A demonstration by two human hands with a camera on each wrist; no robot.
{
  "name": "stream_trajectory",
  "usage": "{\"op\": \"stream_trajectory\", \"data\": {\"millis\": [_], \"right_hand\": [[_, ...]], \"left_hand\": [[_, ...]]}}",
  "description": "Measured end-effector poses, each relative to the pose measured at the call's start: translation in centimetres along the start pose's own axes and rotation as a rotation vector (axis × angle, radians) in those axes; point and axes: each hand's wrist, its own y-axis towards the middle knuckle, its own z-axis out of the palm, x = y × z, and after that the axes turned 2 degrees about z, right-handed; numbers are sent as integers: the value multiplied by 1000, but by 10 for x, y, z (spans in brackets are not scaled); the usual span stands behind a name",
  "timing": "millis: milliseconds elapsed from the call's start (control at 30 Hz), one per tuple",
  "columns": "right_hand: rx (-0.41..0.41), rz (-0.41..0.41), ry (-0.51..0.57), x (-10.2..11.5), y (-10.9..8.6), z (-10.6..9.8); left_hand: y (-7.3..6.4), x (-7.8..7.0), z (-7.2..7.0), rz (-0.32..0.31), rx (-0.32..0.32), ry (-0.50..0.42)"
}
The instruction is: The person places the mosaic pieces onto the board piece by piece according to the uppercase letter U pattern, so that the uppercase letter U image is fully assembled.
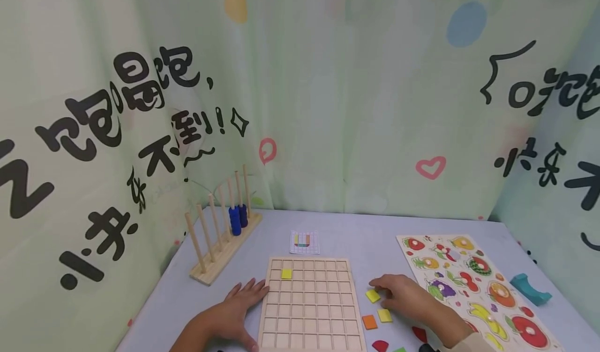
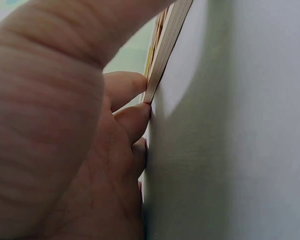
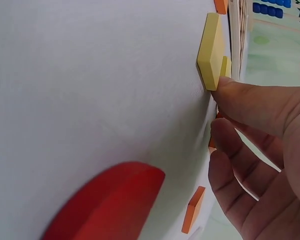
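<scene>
My left hand (image 1: pixel 234 310) rests at the left edge of a wooden grid board (image 1: pixel 311 305), fingers spread. The left wrist view shows its fingertips against the side of the board (image 2: pixel 162 55). One yellow square tile (image 1: pixel 286 274) sits in a cell near the board's top left. To the right of the board, my right hand (image 1: pixel 405 297) pinches another yellow square tile (image 1: pixel 373 296) between thumb and fingers, low over the table; the index fingertip is hidden in the right wrist view. A second loose yellow tile (image 1: pixel 385 316) and an orange tile (image 1: pixel 370 322) lie just nearer.
A small pattern card (image 1: pixel 304 242) lies behind the board. At the back left stands a wooden peg rack (image 1: pixel 220 255) with blue beads. On the right are a fruit picture board (image 1: pixel 473 284) and a teal curved block (image 1: pixel 530 289). Red pieces (image 1: pixel 380 346) lie near the front.
</scene>
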Motion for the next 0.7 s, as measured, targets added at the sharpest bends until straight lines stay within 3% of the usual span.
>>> {"op": "stream_trajectory", "data": {"millis": [200,533,700], "right_hand": [[21,-90,32,-2,4,3],[44,-32,33,-4,4,3],[39,-50,3,-5,4,3]], "left_hand": [[-4,4,0,10,-3,5],[-3,-1,1,14,3,-14],[-2,-3,0,14,3,-3]]}}
